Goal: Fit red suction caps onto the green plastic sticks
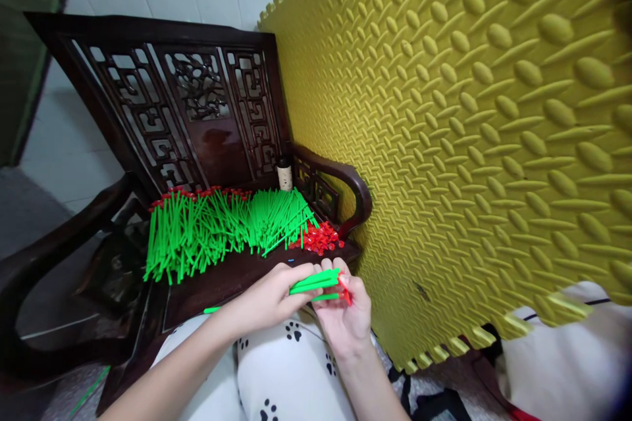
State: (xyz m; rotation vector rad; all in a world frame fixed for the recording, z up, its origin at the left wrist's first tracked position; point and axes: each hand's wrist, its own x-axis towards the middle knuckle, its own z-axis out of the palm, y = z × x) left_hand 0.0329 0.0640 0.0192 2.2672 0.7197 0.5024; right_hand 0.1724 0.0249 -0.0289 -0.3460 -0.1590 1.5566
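Note:
My left hand (289,286) is closed around a small bunch of thin green sticks (316,281) that look like plastic tubes, held above my lap. A tail of green stick shows behind my left forearm. My right hand (348,316) meets it from the right, thumb and fingers pinching a small red plastic cap (347,295) at the end of one green stick. The exact fit between cap and stick is too small to tell. Beyond my hands, a heap of loose red caps (320,239) lies on the dark wooden chair seat (212,296).
Piles of green sticks (197,237) cover the seat, the left ones tipped with red caps at the back. A cup with a dark lid (285,174) stands at the rear. Curved armrests (340,174) flank the seat. A yellow foam mat (444,145) stands upright at the right.

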